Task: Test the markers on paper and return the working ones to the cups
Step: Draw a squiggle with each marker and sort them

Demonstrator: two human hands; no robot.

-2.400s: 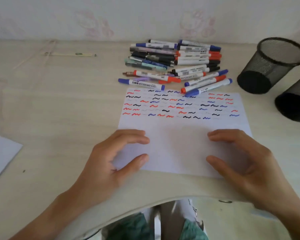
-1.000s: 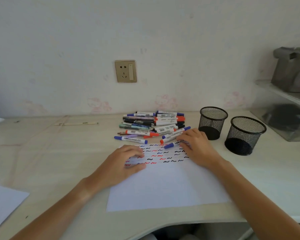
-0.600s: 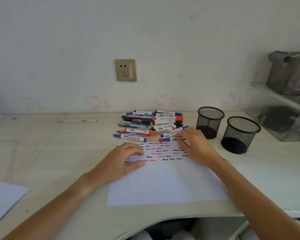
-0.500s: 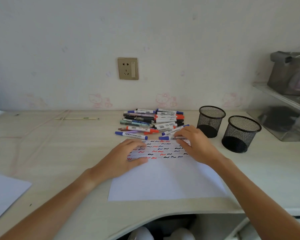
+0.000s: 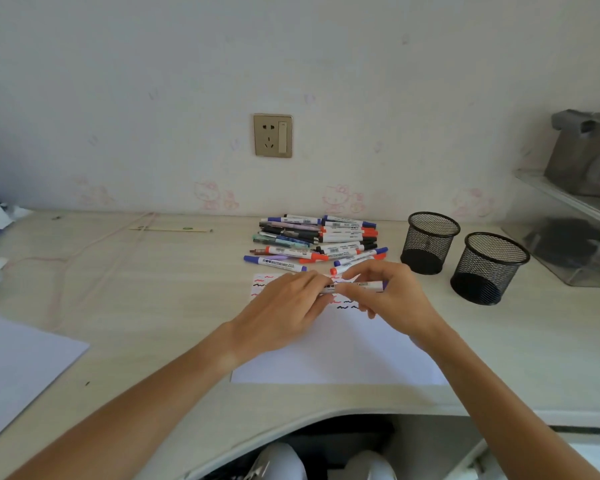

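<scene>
Marker [image 5: 361, 286] newly lifted from pile [image 5: 312, 242] at 12 o'clock, pinched by left hand [image 5: 284, 306] and right hand [image 5: 392, 299] over paper [image 5: 343, 355], ready for uncapping.

Wall socket [image 5: 273, 135], stick [image 5: 171, 229], spare sheet [image 5: 18, 365]

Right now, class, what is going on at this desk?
A person holds one blue-capped marker level between both hands above the sheet of paper. The left hand grips one end and the right hand the other, as if about to uncap it. The paper already carries rows of red, black and blue squiggles. A pile of markers lies just beyond it, and the two black mesh cups to the right look empty.
</scene>
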